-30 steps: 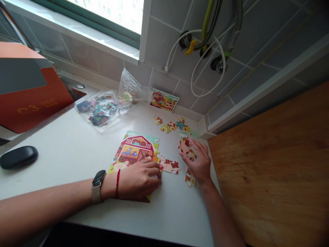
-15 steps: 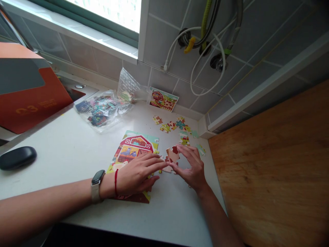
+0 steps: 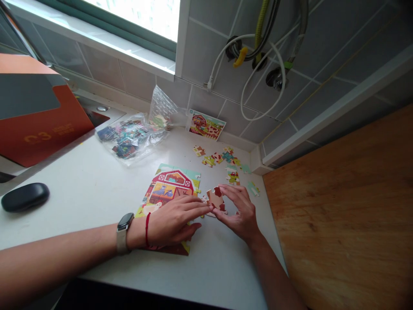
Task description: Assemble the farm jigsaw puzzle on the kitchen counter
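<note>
A partly joined jigsaw puzzle (image 3: 174, 177) with a red barn lies flat on the white counter. My left hand (image 3: 176, 219) rests over its right part, fingers stretched out and hiding some of it. The left fingertips reach the lower left edge of a brown-and-cream puzzle piece (image 3: 215, 199). Thumb and fingers of my right hand (image 3: 240, 211) pinch that piece from its right side, a little tilted above the counter. Beneath it, another pale piece shows only in part.
Several loose pieces (image 3: 232, 174) lie beyond my right hand. A picture card (image 3: 206, 125) leans on the tiled wall beside a plastic bag of pieces (image 3: 129, 135). A black mouse (image 3: 25, 197) and an orange box (image 3: 41, 129) stand left; a wooden board (image 3: 342, 206) borders the right.
My right hand has turned the brown-and-cream piece slightly and shifted it down over the pale piece. My left hand stays almost in place, fingertips still at the piece.
</note>
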Demonstrator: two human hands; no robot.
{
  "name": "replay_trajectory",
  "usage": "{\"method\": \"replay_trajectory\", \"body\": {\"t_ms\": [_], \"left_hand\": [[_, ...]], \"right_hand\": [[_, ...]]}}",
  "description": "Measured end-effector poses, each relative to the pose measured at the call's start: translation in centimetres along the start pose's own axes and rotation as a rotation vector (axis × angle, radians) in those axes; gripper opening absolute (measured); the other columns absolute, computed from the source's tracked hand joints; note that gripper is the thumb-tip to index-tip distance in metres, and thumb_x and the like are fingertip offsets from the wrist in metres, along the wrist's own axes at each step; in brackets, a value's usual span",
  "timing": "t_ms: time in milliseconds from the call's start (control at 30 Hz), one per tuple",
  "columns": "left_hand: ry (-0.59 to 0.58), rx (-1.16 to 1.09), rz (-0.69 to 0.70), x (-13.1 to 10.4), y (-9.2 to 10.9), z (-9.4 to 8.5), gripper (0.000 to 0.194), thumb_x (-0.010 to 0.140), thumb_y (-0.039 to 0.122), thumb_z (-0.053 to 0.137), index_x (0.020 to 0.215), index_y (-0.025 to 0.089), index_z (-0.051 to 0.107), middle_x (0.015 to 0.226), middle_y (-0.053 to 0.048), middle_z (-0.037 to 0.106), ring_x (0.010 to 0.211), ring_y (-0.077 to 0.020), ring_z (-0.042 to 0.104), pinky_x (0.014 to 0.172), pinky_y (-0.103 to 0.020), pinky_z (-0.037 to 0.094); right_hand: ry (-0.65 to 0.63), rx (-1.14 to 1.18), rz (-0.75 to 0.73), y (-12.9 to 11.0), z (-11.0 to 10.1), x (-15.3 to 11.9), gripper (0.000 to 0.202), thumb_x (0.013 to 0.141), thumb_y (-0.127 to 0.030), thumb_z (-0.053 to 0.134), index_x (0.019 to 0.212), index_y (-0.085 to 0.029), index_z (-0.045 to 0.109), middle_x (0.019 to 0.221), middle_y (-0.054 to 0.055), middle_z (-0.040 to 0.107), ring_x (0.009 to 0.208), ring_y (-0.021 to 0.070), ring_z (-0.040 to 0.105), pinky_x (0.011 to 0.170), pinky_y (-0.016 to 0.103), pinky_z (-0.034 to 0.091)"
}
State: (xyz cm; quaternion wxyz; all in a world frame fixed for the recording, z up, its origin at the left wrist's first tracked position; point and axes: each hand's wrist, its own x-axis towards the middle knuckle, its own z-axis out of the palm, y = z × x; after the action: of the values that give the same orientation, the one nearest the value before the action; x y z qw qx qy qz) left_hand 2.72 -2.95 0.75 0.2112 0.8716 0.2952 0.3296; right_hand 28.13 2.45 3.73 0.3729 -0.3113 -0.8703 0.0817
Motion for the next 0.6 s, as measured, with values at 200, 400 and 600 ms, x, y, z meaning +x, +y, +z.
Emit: {"method": "replay_trajectory", "body": {"t_ms": [200, 400, 600], "left_hand": [[-0.005, -0.001, -0.012, 0.03, 0.03, -0.12, 0.048, 0.103, 0.02, 0.054, 0.151, 0.02, 0.049, 0.129, -0.015, 0.068, 0.118, -0.0283, 0.065, 0.103, -0.047, 0.056], [0.043, 0.026, -0.026, 0.26, 0.24, -0.55, 0.046, 0.103, 0.016, 0.052, 0.148, 0.021, 0.053, 0.126, -0.013, 0.071, 0.119, -0.0271, 0.065, 0.104, -0.046, 0.056], [0.083, -0.001, -0.013, 0.44, 0.35, -0.67, 0.04, 0.101, 0.014, 0.051, 0.141, 0.019, 0.058, 0.129, -0.012, 0.071, 0.12, -0.0271, 0.066, 0.105, -0.047, 0.056]], "right_hand": [[-0.009, -0.013, 0.006, 0.04, -0.04, -0.05, 0.062, 0.085, -0.03, 0.086, 0.142, -0.032, 0.063, 0.128, 0.009, 0.076, 0.112, 0.0297, 0.07, 0.098, 0.052, 0.058], [-0.006, -0.021, -0.003, 0.0, -0.06, 0.02, 0.063, 0.084, -0.031, 0.087, 0.142, -0.031, 0.062, 0.128, 0.009, 0.076, 0.112, 0.0295, 0.069, 0.096, 0.05, 0.059], [-0.005, -0.015, -0.004, 0.1, -0.01, -0.01, 0.063, 0.083, -0.03, 0.087, 0.142, -0.031, 0.063, 0.128, 0.01, 0.076, 0.113, 0.0297, 0.069, 0.097, 0.051, 0.058]]}}
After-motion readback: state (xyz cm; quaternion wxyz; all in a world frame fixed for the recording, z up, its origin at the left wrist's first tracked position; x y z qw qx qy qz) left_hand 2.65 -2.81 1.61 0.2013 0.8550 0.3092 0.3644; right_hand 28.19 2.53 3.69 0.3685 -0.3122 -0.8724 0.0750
